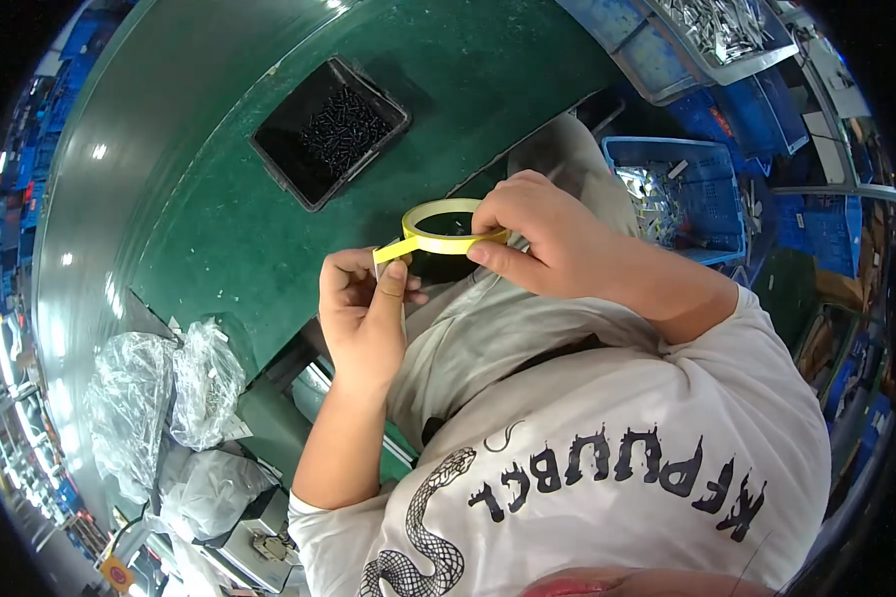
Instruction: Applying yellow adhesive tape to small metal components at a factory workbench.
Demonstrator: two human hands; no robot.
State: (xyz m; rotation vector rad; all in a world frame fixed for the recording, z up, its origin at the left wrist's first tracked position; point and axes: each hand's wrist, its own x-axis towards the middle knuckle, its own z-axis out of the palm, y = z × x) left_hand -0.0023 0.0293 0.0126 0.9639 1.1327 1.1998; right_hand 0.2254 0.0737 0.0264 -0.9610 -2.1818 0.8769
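My right hand (pixel 543 234) grips a roll of yellow adhesive tape (pixel 440 243) by its right side, thumb below and fingers over the rim. A short length of tape is pulled off the roll toward the left. My left hand (pixel 363 313) is closed, its thumb and fingers pinching at the loose end of that strip. Along those left fingers shows a thin pale edge of something narrow; what it is I cannot make out. Both hands are held above my lap, near the green table's edge.
A black bin (pixel 279 149) of small dark cylindrical parts stands on the green table (pixel 468 90). Clear plastic bags (pixel 134 398) lie at left. At right are a blue crate (pixel 722 199) of small pieces and a grey bin (pixel 757 65) of metal parts.
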